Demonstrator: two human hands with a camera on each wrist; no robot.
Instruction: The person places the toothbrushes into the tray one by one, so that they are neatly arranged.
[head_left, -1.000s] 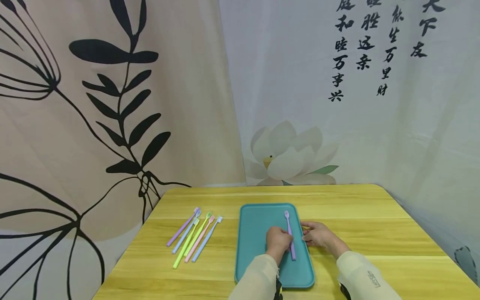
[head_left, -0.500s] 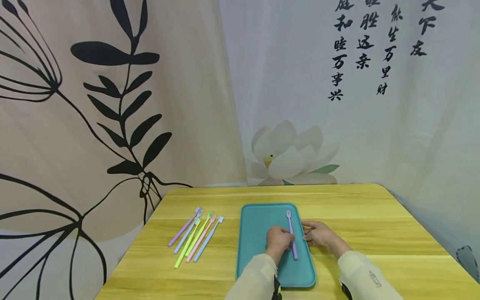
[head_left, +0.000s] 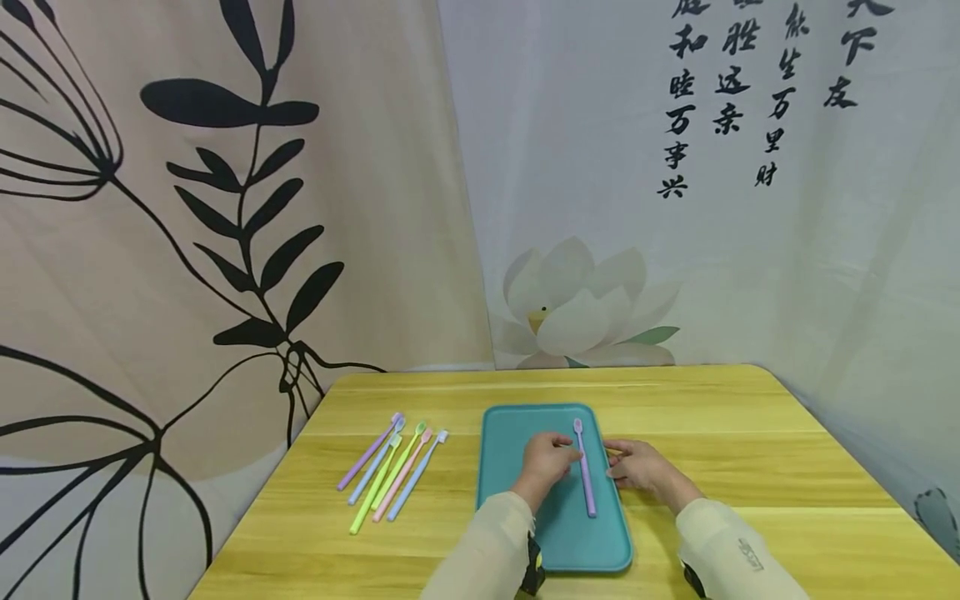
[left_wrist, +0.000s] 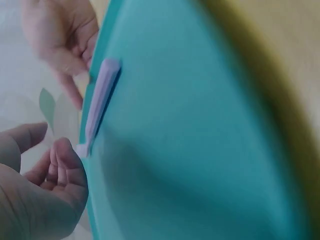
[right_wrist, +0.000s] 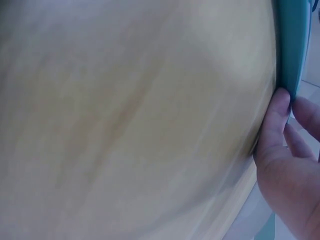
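Note:
A purple toothbrush [head_left: 585, 475] lies lengthwise on the teal tray [head_left: 502, 458], near its right side, with its head toward the far end. Just left of its handle is my left hand [head_left: 546, 462]; in the left wrist view, a gap shows between the thumb and the loosely bent fingers of this hand [left_wrist: 45, 185], with nothing in it. My right hand [head_left: 641, 468] holds the tray's right edge. Seen from the right wrist, the digits of that hand [right_wrist: 290, 155] meet at the tray's rim [right_wrist: 292, 50], one on either side.
Several toothbrushes [head_left: 393, 471] in purple, blue, green and pink lie side by side on the wooden table [head_left: 735, 467], left of the tray. A printed cloth backdrop [head_left: 570, 167] hangs behind the table.
My left hand has let go of the purple toothbrush, its fingers loosening as it drew slightly left and away. The toothbrush stays on the tray. My right hand keeps its place at the edge.

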